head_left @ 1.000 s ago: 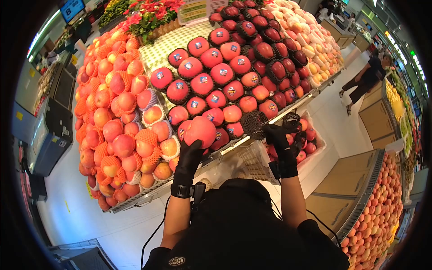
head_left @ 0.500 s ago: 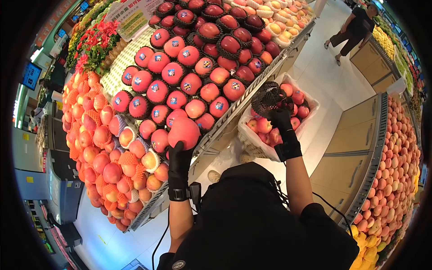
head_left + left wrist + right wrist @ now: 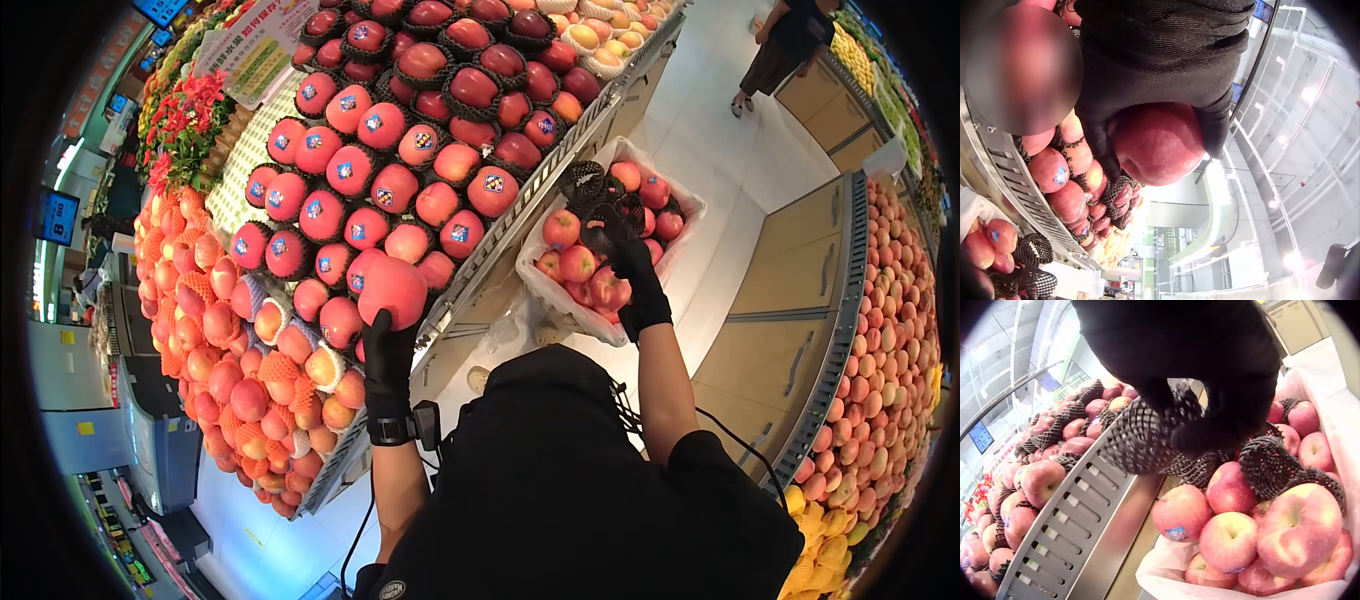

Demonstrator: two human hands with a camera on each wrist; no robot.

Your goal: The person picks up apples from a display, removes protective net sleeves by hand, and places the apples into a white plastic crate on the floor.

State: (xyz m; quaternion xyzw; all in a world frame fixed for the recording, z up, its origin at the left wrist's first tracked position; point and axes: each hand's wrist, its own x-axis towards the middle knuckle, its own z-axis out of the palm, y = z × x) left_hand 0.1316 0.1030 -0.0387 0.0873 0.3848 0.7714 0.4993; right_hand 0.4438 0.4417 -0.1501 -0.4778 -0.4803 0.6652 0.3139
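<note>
The black-gloved left hand (image 3: 390, 362) holds a large red apple (image 3: 393, 292) beside the front edge of the apple display. In the left wrist view, its fingers (image 3: 1215, 128) curl round the apple (image 3: 1161, 142). Over a lined crate (image 3: 620, 334) of loose apples, the gloved right hand (image 3: 636, 272) pinches a black foam net (image 3: 600, 228). The right wrist view shows this net (image 3: 1138, 440) empty-looking between thumb and fingers of the right hand (image 3: 1191, 419). More black nets (image 3: 1266, 465) lie among the crate's apples (image 3: 1229, 542).
Rows of stickered apples in black nets (image 3: 349, 170) fill the sloped display, bordered by a slotted metal rail (image 3: 1054, 537). Apples in orange nets (image 3: 278, 368) lie to the left. Another fruit stand (image 3: 868, 350) is at the right. A person (image 3: 790, 45) stands in the aisle.
The right hand has moved with the net from the display's edge to over the crate. The left hand still holds its apple, slightly further left. The head view has turned, showing more of the crate.
</note>
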